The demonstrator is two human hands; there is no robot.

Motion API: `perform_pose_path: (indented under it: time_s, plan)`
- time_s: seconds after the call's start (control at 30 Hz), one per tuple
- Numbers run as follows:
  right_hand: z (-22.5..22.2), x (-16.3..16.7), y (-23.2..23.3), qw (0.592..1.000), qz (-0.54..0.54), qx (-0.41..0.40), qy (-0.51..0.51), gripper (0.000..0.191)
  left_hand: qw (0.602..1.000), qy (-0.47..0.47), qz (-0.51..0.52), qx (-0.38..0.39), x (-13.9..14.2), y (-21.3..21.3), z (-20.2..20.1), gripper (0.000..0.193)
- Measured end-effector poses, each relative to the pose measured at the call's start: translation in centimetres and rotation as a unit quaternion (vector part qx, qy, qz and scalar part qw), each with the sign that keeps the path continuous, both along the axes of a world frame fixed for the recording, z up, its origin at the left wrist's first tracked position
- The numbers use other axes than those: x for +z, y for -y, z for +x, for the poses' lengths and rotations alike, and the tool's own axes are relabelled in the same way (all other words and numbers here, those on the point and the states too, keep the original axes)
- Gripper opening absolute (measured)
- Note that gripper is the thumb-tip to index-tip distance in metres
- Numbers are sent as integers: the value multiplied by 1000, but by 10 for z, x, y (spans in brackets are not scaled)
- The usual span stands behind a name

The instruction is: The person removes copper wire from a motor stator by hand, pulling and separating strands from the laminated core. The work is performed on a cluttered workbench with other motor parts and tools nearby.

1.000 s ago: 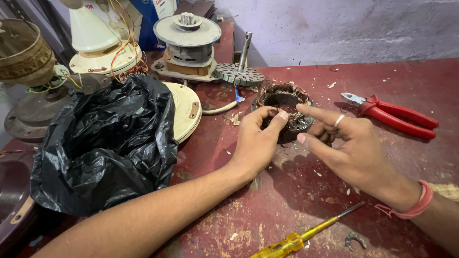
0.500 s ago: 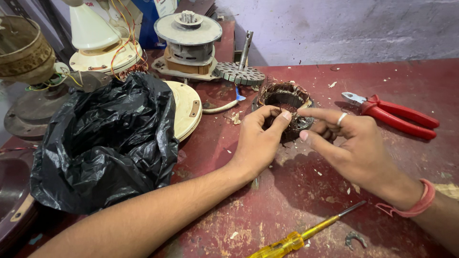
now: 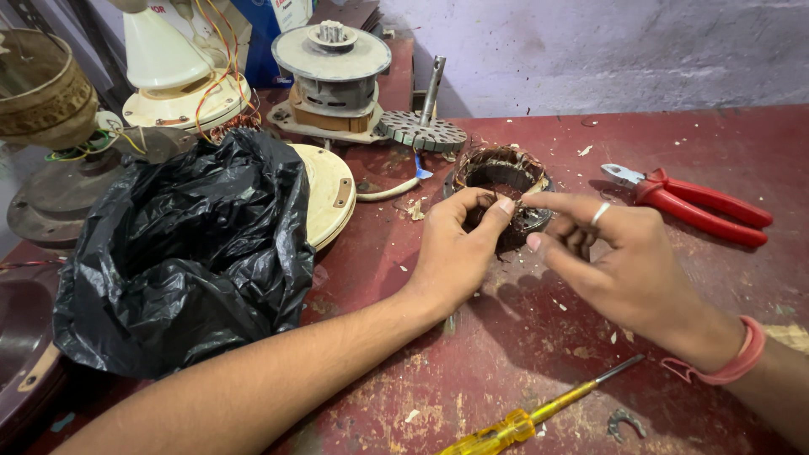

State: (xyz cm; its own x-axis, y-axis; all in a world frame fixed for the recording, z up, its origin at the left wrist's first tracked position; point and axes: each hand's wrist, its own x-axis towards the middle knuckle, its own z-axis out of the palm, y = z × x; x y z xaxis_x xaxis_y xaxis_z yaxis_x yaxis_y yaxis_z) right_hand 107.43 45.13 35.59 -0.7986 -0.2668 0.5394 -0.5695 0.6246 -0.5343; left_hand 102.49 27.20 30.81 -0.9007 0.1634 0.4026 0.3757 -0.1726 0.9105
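Red and badly scuffed, the workbench (image 3: 674, 126) ran back to a grey plaster wall, littered with chips and fan parts. Well off to the left of the person's fingers slumped a big black plastic bag (image 3: 185, 261), with a cream fan cover (image 3: 330, 195) just behind it. Farther back from the fingers stood a stripped fan motor (image 3: 333, 72) and, beside it, a perforated disc on a shaft (image 3: 421, 126).

Right at the fingertips lay the wound stator ring (image 3: 504, 173), flat on the bench, its copper coils dull and brown. The left hand (image 3: 455, 253) had thumb and forefinger pinched shut at the ring's near edge, on what looked like a strand of winding, though the strand itself was too fine to make out. The right hand (image 3: 624, 270) hovered just beside it, forefinger stretched toward the ring, the other fingers loosely curled and gripping nothing that I could see.

To my eye the work was picking at the coil wire, and the next move would call for a steady, gentle pull.

Beyond the right fingers lay red-handled pliers (image 3: 699, 202); nearer the wrists, a yellow-handled screwdriver (image 3: 527, 420) and a small metal clip (image 3: 625, 423).
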Motion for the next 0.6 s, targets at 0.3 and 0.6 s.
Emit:
perform_pose_path:
  time_s: [0.3, 0.6]
  plan:
    - [3, 9, -1, 985, 123, -20, -123, 42, 999, -20, -36, 32, 3, -2, 2, 20]
    - [8, 24, 0, 960, 216, -18, -177, 33, 997, 69, -7, -16, 4, -2, 3, 20]
